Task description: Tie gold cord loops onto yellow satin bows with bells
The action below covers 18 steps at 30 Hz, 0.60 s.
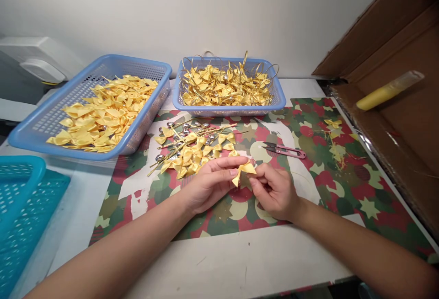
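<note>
My left hand and my right hand meet over the patterned mat, both pinching one small yellow ribbon bow between their fingertips. The bow sits just above the mat, its two wings spread. Directly behind my left hand lies a pile of yellow bows with gold wire stems.
A blue basket of plain yellow bows stands at back left. A second blue basket of bows with gold loops stands behind the pile. Pink thread snips lie right of the pile. A teal basket is at left, an open cardboard box at right.
</note>
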Available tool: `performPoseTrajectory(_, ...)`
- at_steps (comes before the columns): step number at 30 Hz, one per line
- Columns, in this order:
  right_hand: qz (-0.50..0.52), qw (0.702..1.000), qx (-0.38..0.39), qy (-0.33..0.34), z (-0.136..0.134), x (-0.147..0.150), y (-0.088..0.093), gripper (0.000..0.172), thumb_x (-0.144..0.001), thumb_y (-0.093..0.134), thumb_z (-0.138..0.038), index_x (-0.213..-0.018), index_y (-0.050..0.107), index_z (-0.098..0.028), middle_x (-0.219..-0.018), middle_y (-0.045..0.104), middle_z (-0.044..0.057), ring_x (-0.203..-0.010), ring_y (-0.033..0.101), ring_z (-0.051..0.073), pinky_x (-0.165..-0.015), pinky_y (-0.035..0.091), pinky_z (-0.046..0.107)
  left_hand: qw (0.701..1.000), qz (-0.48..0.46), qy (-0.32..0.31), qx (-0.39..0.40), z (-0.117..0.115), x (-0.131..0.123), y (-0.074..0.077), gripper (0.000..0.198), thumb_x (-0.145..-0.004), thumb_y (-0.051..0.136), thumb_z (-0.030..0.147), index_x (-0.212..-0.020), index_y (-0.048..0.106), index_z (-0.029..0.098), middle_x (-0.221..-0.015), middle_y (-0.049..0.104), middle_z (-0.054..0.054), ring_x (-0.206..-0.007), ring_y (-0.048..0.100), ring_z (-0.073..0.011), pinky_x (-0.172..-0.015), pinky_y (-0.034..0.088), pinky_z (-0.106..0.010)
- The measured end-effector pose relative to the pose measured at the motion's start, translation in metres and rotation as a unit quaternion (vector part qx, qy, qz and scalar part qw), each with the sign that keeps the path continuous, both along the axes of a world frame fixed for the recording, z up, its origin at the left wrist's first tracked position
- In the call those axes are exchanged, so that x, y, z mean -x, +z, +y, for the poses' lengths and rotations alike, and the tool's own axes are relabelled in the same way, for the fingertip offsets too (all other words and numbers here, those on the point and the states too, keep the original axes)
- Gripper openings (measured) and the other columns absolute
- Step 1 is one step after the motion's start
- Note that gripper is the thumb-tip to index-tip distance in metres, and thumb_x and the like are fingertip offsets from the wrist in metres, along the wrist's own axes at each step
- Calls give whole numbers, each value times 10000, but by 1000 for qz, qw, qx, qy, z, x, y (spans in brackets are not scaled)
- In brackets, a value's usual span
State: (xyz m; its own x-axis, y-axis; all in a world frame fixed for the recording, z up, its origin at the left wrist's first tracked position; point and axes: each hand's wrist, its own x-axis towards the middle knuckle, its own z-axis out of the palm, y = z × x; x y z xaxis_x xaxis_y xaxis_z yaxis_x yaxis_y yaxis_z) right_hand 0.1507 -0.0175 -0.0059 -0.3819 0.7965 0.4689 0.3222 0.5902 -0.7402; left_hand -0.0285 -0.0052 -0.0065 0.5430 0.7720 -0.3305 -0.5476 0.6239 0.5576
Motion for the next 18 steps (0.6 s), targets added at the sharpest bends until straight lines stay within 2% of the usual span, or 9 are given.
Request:
performPoseTrajectory(6, -1, 1000, 12, 3, 0, -1, -2, 144, -851, 436, -71, -820, 442, -212, -487, 295, -107, -389, 277, 60, -388, 239, 191, 1000, -12, 17, -3, 1, 0, 1, 247, -674, 790, 177, -921, 773, 180, -923, 752, -36, -793, 652, -123, -806, 474, -232)
performPoseTrajectory(18, -2, 1000, 17, 2, 0, -2, -3, 146, -846, 445, -73, -806, 448, -213, -482, 314, -103, -390, 281, 64, -389, 247, 195, 1000, -8, 18, 1, 1, 0, 1, 253, -673, 781, 175, -925, 767, 167, -903, 748, -52, -832, 660, -154, -847, 465, -262)
